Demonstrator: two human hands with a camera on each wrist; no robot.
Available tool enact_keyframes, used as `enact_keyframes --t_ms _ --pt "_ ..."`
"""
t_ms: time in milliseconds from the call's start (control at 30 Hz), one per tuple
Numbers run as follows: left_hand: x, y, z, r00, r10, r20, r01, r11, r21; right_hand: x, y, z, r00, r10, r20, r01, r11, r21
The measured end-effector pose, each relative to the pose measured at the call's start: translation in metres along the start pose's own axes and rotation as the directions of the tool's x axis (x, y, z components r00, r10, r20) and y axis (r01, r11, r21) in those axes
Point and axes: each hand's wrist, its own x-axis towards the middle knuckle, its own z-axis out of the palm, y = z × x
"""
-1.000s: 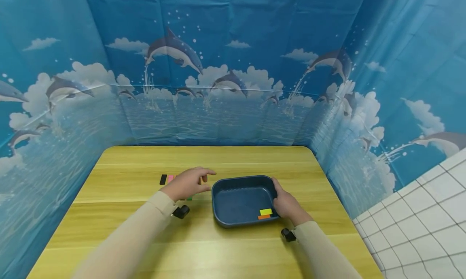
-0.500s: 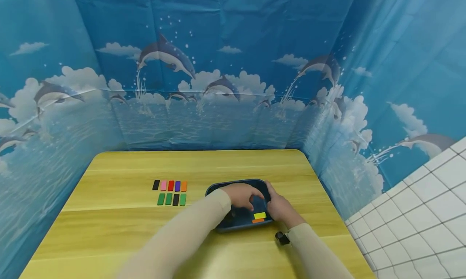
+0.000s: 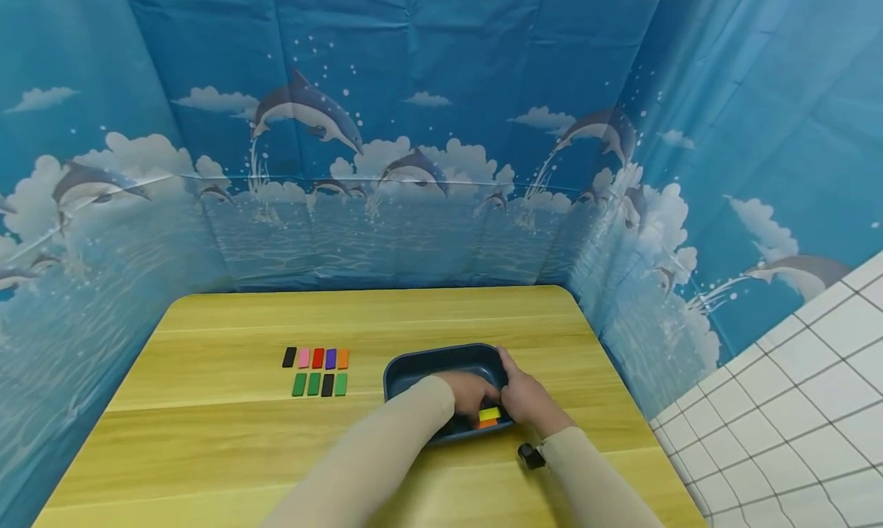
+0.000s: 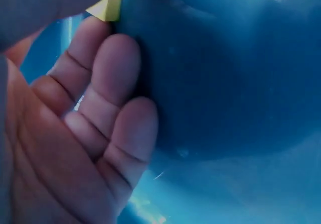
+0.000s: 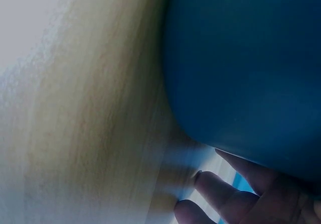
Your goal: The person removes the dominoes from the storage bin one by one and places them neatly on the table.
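Note:
A dark blue tray point(image 3: 441, 355) stands on the table, a yellow block point(image 3: 489, 414) and an orange block point(image 3: 487, 424) in its near right corner. My left hand point(image 3: 466, 394) reaches down inside it and pinches the yellow block, whose end point(image 4: 111, 7) shows by the fingertips in the left wrist view. The thumb partly covers that block there. At the tray's right side, my right hand point(image 3: 527, 399) grips the wall. From the right wrist, the tray's outer wall point(image 5: 246, 73) fills much of the view, with fingers point(image 5: 220, 189) against its underside edge.
Left of the tray, two rows of small flat blocks lie on the wooden table point(image 3: 228, 436): black, pink, red point(image 3: 318, 358), purple and orange behind, greens point(image 3: 313, 384) and a black one in front. A dolphin-print curtain point(image 3: 386, 237) surrounds the table's far side.
My left hand has moved right from beside the block rows into the tray and down to the yellow block. My right hand stays on the tray. The head view has shifted slightly.

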Motion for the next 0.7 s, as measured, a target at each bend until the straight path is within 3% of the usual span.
enact_keyframes --t_ms 333,500,700 --pt "-0.001 -0.006 0.006 0.998 0.065 0.003 -0.065 0.997 0.036 -0.001 0.001 0.001 1.000 -0.008 0.005 0.008 1.000 -0.009" --pt "-0.006 -0.010 0.007 0.999 0.046 -0.009 -0.047 0.999 -0.019 -0.001 0.000 0.001 1.000 -0.012 0.004 0.012 1.000 -0.014" --pt "-0.009 -0.012 0.007 0.999 0.034 -0.014 -0.034 0.999 -0.004 0.000 0.000 0.002 1.000 -0.001 0.006 0.001 1.000 -0.005"
